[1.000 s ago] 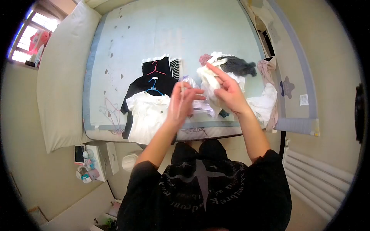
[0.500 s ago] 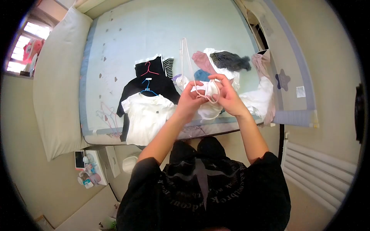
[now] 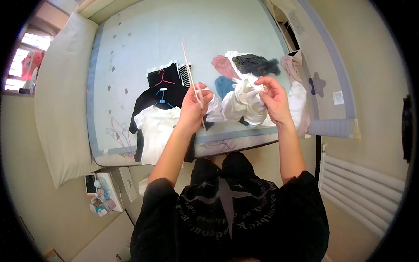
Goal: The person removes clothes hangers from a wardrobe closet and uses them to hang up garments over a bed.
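In my left hand (image 3: 195,107) is a thin, pale clothes hanger (image 3: 187,59), turned nearly edge-on, its long end pointing up over the bed. My right hand (image 3: 276,101) pinches the upper right edge of a bunched white garment (image 3: 245,104), whose exact kind is hidden by its folds. The garment hangs between my hands, and its left part reaches close to my left fingers. To the left lie a white T-shirt (image 3: 152,131) with a blue hanger (image 3: 162,101) in its neck, a black top (image 3: 142,102) and a pink hanger (image 3: 163,79) on black clothing.
Beyond my right hand lie crumpled clothes: a dark grey piece (image 3: 255,65), a pink one (image 3: 222,66) and a blue one (image 3: 223,86). Spare hangers (image 3: 118,133) rest at the bed's left front. A padded bed rail (image 3: 334,87) stands on the right, above a white radiator (image 3: 362,187).
My hands have moved apart. The left has shifted left with the hanger, which has turned edge-on; the right has moved right and lifts the white garment into fuller view.
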